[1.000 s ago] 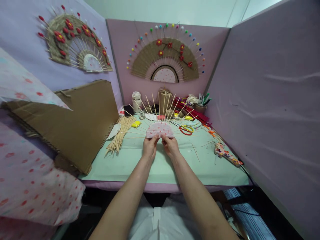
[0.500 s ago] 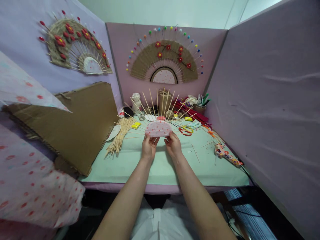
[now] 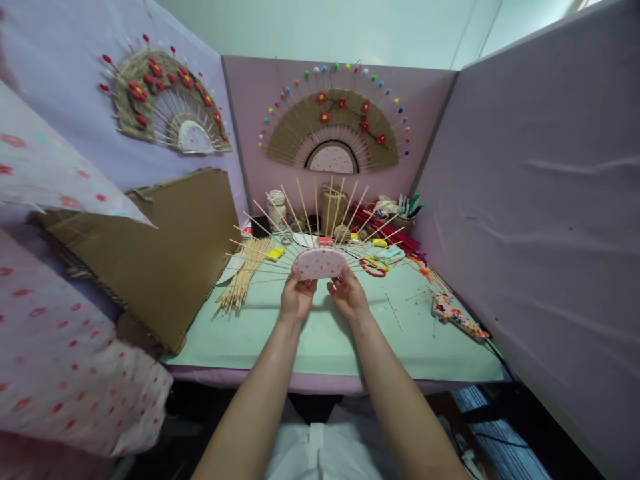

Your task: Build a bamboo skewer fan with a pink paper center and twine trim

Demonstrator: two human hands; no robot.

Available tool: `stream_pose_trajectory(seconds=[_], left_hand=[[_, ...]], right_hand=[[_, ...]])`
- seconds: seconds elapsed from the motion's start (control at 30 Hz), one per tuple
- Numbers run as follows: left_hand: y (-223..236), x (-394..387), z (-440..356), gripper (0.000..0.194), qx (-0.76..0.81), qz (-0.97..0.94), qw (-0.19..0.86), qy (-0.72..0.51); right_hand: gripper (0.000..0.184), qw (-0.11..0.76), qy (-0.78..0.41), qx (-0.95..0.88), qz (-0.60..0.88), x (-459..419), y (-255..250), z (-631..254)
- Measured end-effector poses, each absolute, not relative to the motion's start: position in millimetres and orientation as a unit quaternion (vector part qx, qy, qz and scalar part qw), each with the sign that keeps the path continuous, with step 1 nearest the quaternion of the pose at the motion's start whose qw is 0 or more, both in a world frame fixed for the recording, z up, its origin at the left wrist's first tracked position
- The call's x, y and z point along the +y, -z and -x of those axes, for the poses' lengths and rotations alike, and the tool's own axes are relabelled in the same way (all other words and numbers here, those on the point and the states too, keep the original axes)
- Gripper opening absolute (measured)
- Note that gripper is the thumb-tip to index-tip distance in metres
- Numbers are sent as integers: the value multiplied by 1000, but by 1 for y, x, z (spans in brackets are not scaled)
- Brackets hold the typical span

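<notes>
Between my two hands is a fan frame [image 3: 320,263], a half-round base in white cloth with pink-red dots. Thin wooden sticks [image 3: 302,204] spread from its curved edge like rays. My left hand [image 3: 299,295] pinches the lower left corner of the base, and my right hand [image 3: 349,291] pinches the lower right corner. The flat edge faces me and the frame is held above the table. Parts of the fingers behind the cloth are hidden.
Left on the green table [image 3: 320,347] lie a bundle of sticks [image 3: 245,275] and cardboard [image 3: 165,247]. Right are scissors [image 3: 374,268] and a flowered glue gun [image 3: 457,317]. Twine [image 3: 332,208] and a jar [image 3: 276,209] stand behind. Finished fans [image 3: 340,120] hang on the walls.
The fan frame has tilted a little in my hands, and its sticks point at slightly different angles. Both hands keep their hold. The whole view has shifted slightly.
</notes>
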State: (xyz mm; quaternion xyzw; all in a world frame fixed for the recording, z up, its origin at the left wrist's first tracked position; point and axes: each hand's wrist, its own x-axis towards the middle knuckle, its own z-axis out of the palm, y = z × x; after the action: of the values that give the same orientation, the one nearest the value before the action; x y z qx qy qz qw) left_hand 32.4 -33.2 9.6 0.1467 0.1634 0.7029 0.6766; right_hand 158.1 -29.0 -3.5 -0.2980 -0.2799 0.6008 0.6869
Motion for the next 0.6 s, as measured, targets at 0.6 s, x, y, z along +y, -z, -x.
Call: stream_pose_trajectory(seconds=[0.6], left_hand=[[-3,-70,-54,43,270,-362,691,-564]], right_hand=[[17,690,126,-608,372,-71,-87,-211]])
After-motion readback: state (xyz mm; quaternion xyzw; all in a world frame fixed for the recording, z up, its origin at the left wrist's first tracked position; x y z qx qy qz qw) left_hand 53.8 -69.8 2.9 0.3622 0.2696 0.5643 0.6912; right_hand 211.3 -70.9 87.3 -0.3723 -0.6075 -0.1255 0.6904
